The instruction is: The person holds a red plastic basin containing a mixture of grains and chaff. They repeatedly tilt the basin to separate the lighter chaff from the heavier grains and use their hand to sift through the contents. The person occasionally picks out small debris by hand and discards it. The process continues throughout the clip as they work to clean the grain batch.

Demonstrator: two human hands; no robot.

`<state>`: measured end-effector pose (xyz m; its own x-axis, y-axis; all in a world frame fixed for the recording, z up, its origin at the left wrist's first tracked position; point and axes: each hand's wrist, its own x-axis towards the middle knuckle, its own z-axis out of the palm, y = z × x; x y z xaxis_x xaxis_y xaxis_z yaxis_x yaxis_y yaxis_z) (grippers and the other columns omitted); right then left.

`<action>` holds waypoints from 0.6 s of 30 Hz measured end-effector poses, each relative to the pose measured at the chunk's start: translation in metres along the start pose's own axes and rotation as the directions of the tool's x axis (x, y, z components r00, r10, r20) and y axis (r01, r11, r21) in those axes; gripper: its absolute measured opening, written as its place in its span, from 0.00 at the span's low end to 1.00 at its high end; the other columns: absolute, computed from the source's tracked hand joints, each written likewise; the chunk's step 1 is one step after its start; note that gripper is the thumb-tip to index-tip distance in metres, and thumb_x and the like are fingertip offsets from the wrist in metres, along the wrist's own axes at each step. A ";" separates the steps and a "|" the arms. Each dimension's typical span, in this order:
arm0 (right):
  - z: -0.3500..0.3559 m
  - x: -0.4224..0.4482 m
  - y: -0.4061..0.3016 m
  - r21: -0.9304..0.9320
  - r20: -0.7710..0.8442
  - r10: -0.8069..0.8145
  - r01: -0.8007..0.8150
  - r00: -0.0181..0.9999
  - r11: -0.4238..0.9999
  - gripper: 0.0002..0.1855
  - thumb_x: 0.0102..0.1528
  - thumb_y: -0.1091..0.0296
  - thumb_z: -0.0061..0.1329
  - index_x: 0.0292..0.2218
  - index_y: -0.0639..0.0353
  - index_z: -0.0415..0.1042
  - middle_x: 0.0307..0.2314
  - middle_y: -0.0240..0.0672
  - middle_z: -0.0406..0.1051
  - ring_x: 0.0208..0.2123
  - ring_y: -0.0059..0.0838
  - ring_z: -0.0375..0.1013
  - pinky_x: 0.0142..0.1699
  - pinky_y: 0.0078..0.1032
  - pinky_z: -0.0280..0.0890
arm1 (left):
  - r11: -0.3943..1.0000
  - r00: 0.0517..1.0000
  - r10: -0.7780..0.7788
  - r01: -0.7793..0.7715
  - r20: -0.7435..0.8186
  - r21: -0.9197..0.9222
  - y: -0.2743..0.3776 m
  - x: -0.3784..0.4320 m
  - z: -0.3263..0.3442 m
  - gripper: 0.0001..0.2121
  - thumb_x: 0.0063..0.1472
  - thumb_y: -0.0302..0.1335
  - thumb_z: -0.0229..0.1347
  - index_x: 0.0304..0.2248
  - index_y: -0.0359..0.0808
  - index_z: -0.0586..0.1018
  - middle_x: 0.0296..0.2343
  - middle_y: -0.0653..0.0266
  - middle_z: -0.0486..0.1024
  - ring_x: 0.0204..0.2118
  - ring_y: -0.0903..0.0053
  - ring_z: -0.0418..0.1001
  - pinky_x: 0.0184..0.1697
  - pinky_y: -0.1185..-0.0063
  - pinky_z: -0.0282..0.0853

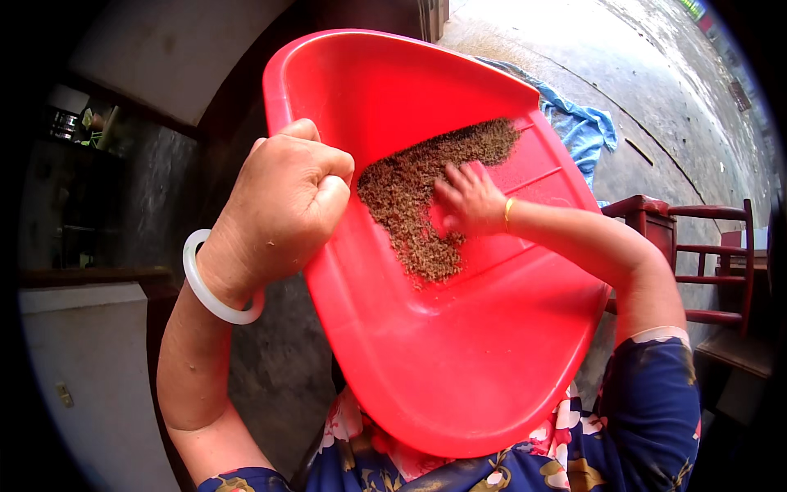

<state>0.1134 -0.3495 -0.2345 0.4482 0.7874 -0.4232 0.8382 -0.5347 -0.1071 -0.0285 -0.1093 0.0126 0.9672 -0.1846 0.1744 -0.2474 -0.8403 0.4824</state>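
Note:
A large red plastic winnowing scoop (492, 350) is tilted in front of my torso, its near rim against my patterned shirt. My left hand (289, 190) is closed over the scoop's left rim and holds it up. Inside lies a heap of brown, grain-like material (399, 203), spread in a bent band along the scoop's floor. My right hand (470, 200), blurred by motion, is at the heap's inner edge with fingers spread. It appears to hold nothing; its fingertips touch or hover just over the material.
A blue tarp (581, 132) lies crumpled on the concrete floor (645, 80) beyond the scoop. Dark red wooden furniture (710, 246) with rails stands close to my right elbow. On the left are a pale low wall (86, 344) and a dim recess.

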 end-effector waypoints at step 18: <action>0.014 -0.012 -0.064 0.055 -0.024 -0.441 0.442 0.897 0.896 0.42 0.60 0.37 0.39 0.66 0.50 0.46 0.66 0.47 0.40 0.67 0.52 0.39 0.66 0.54 0.45 | 0.998 0.997 0.056 -0.055 -0.055 0.027 0.003 -0.005 0.001 0.08 0.44 0.21 0.42 0.15 0.30 0.72 0.14 0.61 0.67 0.27 0.73 0.63 0.28 0.76 0.63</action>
<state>0.0497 -0.3293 -0.2351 0.0400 0.9496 -0.3110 0.9315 -0.1480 -0.3323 -0.0342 -0.1115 0.0125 0.9471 -0.2031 0.2485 -0.2985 -0.8422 0.4491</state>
